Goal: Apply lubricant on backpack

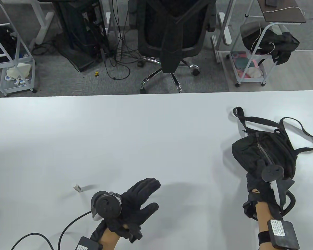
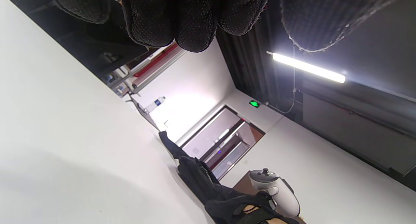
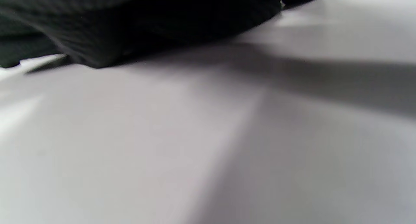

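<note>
A small black backpack (image 1: 266, 145) lies on the right side of the white table (image 1: 120, 135), zipper up, with its straps (image 1: 302, 135) spread to the far side and right. My right hand (image 1: 260, 169) lies on the backpack's near end. Its tracker hides the fingers, so I cannot tell whether they grip. My left hand (image 1: 143, 198) hovers open and empty over the table's near middle, with fingers (image 2: 182, 19) spread. A small white lubricant stick (image 1: 77, 187) lies on the table to its left. The backpack also shows in the left wrist view (image 2: 201, 181) and as dark fabric in the right wrist view (image 3: 130, 22).
A black cable (image 1: 41, 237) runs along the table's near left edge. Beyond the far edge stand an office chair (image 1: 172, 39) and wire carts (image 1: 253, 60).
</note>
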A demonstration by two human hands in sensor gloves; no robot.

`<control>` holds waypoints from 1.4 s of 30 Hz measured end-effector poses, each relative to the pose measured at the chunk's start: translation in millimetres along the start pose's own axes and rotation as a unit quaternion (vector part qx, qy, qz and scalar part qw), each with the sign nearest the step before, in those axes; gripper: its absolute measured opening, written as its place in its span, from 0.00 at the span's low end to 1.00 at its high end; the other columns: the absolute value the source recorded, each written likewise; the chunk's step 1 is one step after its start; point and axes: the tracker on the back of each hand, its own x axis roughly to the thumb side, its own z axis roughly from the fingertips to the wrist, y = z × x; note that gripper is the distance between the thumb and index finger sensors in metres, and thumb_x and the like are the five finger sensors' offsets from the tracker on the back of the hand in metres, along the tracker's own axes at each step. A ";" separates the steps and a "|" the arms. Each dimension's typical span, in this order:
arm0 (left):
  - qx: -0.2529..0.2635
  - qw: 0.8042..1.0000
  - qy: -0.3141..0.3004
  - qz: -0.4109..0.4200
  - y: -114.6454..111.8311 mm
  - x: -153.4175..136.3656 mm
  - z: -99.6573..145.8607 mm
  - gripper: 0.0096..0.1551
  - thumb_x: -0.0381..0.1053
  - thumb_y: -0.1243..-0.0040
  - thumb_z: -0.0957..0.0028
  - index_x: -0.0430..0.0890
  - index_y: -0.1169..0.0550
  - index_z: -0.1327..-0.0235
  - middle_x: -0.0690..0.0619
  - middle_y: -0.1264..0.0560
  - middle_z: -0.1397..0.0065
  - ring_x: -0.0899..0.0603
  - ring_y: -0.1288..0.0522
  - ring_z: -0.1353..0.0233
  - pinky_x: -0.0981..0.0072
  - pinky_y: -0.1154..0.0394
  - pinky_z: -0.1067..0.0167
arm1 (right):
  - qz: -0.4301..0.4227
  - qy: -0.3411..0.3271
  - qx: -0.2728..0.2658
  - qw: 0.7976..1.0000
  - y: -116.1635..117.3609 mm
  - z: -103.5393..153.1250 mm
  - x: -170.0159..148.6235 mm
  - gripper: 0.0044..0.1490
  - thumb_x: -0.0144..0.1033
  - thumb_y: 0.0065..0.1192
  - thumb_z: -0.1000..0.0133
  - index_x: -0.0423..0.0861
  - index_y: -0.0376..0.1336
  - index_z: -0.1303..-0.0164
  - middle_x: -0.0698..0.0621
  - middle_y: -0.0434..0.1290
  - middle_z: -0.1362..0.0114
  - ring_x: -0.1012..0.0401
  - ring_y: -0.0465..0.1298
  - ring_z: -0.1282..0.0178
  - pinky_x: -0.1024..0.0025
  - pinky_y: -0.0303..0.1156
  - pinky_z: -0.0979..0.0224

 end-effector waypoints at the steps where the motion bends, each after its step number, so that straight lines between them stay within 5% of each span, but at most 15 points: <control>1: 0.000 1.000 0.001 0.001 -0.1 -0.4 0.0 0.44 0.64 0.40 0.51 0.43 0.33 0.25 0.37 0.34 0.23 0.24 0.30 0.26 0.21 0.36 0.34 | 0.002 -0.002 -0.012 1.000 -2.5 -0.8 1.1 0.42 0.51 0.77 0.42 0.78 0.53 0.25 0.66 0.53 0.14 0.60 0.52 0.07 0.33 0.58 0.17; 5: 0.006 1.000 0.005 0.004 1.9 -0.6 0.9 0.44 0.64 0.40 0.50 0.43 0.33 0.25 0.37 0.34 0.23 0.24 0.30 0.26 0.22 0.36 0.34 | -0.072 -0.001 -0.030 0.997 -20.5 -1.9 -9.5 0.34 0.45 0.75 0.40 0.75 0.60 0.29 0.65 0.63 0.19 0.62 0.64 0.14 0.43 0.72 0.22; 10: 0.012 1.000 0.006 0.007 4.5 -0.7 1.1 0.43 0.63 0.40 0.50 0.43 0.33 0.25 0.37 0.34 0.23 0.24 0.30 0.27 0.22 0.36 0.34 | -0.217 -0.028 -0.033 0.975 -49.9 6.1 -30.5 0.31 0.43 0.75 0.40 0.70 0.63 0.29 0.60 0.67 0.22 0.58 0.68 0.17 0.44 0.76 0.28; 19: 0.035 0.999 -0.005 -0.001 12.5 8.1 3.6 0.44 0.63 0.40 0.50 0.43 0.33 0.25 0.37 0.34 0.23 0.24 0.30 0.27 0.23 0.36 0.34 | -0.291 -0.221 -0.082 0.927 -80.2 64.6 0.1 0.31 0.42 0.75 0.42 0.67 0.64 0.29 0.57 0.68 0.23 0.54 0.72 0.21 0.43 0.79 0.33; 24: 0.054 0.998 -0.013 -0.008 21.6 11.8 6.1 0.44 0.63 0.40 0.50 0.43 0.33 0.25 0.37 0.34 0.23 0.24 0.30 0.27 0.23 0.36 0.34 | -0.285 -0.322 -0.056 0.901 -65.1 103.9 32.5 0.30 0.43 0.75 0.42 0.66 0.65 0.29 0.56 0.69 0.24 0.54 0.72 0.22 0.43 0.79 0.34; 29: 0.080 0.996 -0.017 -0.021 31.7 14.4 9.2 0.44 0.63 0.40 0.50 0.43 0.34 0.25 0.36 0.35 0.22 0.24 0.30 0.27 0.23 0.36 0.33 | -0.275 -0.385 0.030 0.881 -33.7 133.3 61.3 0.30 0.44 0.75 0.42 0.65 0.65 0.30 0.56 0.70 0.25 0.53 0.73 0.22 0.43 0.79 0.34; 42: 0.066 0.998 -0.004 -0.022 28.5 10.1 8.0 0.43 0.63 0.40 0.50 0.43 0.32 0.25 0.36 0.34 0.23 0.24 0.30 0.27 0.23 0.36 0.33 | -0.049 -0.526 0.090 0.844 39.0 183.6 97.2 0.32 0.48 0.73 0.42 0.67 0.63 0.27 0.58 0.64 0.19 0.54 0.67 0.16 0.43 0.72 0.24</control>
